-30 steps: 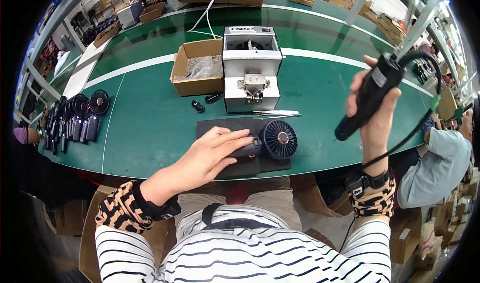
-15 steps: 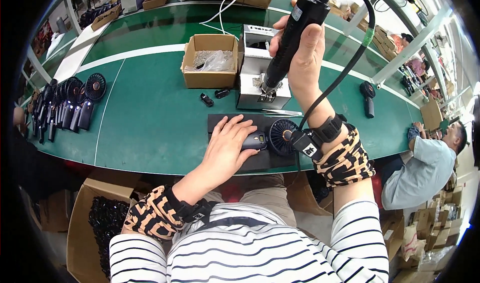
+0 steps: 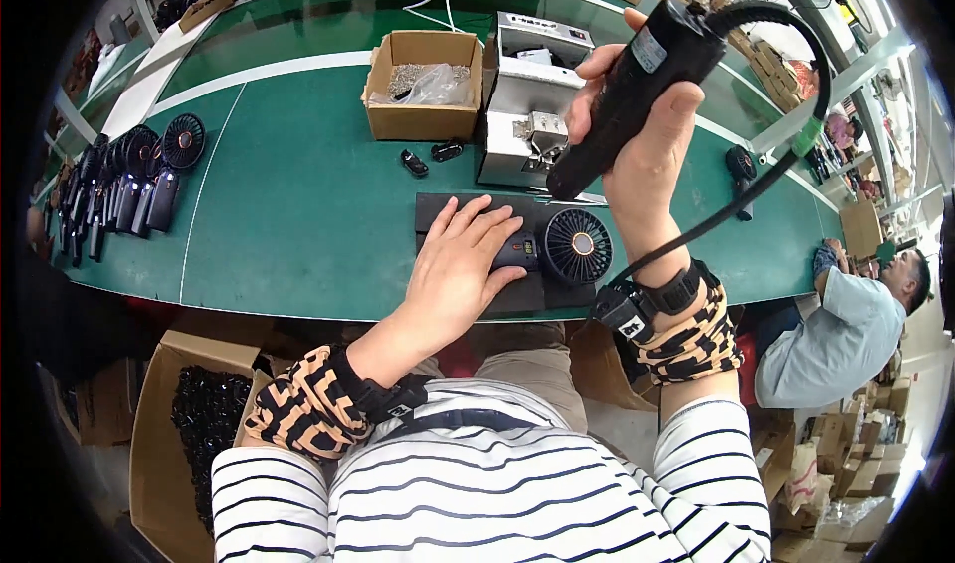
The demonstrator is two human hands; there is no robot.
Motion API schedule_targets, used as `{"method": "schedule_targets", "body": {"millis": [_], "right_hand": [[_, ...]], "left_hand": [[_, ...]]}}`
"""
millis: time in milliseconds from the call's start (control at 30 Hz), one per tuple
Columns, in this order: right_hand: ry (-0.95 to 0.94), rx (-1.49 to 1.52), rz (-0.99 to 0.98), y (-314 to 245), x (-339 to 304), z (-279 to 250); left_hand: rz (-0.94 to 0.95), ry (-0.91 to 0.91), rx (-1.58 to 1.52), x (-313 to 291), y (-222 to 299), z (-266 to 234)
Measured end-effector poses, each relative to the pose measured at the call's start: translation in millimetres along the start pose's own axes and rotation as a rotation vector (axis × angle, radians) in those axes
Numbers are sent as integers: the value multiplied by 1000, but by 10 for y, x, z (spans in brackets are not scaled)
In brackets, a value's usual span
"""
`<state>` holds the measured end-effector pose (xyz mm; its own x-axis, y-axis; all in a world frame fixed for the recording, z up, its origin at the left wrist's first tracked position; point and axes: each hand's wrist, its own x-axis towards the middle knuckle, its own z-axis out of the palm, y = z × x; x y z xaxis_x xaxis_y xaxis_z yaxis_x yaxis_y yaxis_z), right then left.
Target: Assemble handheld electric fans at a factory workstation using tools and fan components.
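Observation:
A dark handheld fan [image 3: 576,248] lies on a black pad [image 3: 507,302] near the table's front edge, its round grille to the right. My left hand [image 3: 460,260] rests over the fan's handle, thumb along the near side, holding it down; most of the handle is hidden. Raised above the table, my right hand [image 3: 647,130] is wrapped around a black electric screwdriver [image 3: 647,86], which slants down and left. Its lower end hangs in front of a silver screw feeder [image 3: 522,125], and I cannot tell how far apart they are. Tweezers [image 3: 587,198] lie behind the pad.
An open cardboard box [image 3: 423,120] of small metal parts stands left of the feeder, two small black pieces [image 3: 415,163] before it. Several fans [image 3: 139,180] are grouped at left; another fan [image 3: 740,177] lies at right. The driver's cable [image 3: 756,200] loops by my right arm. A person [image 3: 831,324] sits at right.
My right hand has drawn the screwdriver away from the feeder's front, to the right. My left hand stays on the fan. The whole view has shifted slightly.

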<state>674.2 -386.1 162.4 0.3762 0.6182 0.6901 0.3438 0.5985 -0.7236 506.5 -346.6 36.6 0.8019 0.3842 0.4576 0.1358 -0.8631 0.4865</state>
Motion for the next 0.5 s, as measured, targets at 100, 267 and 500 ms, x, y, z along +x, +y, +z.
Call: {"method": "schedule_targets", "body": {"millis": [100, 267, 500], "right_hand": [[4, 25, 59, -62, -158, 15], [11, 43, 83, -67, -262, 13], [46, 121, 143, 50, -328, -2]], "left_hand": [[-13, -7, 17, -7, 8, -8], [-5, -10, 61, 0, 52, -33], [0, 9, 53, 6, 64, -41]]}}
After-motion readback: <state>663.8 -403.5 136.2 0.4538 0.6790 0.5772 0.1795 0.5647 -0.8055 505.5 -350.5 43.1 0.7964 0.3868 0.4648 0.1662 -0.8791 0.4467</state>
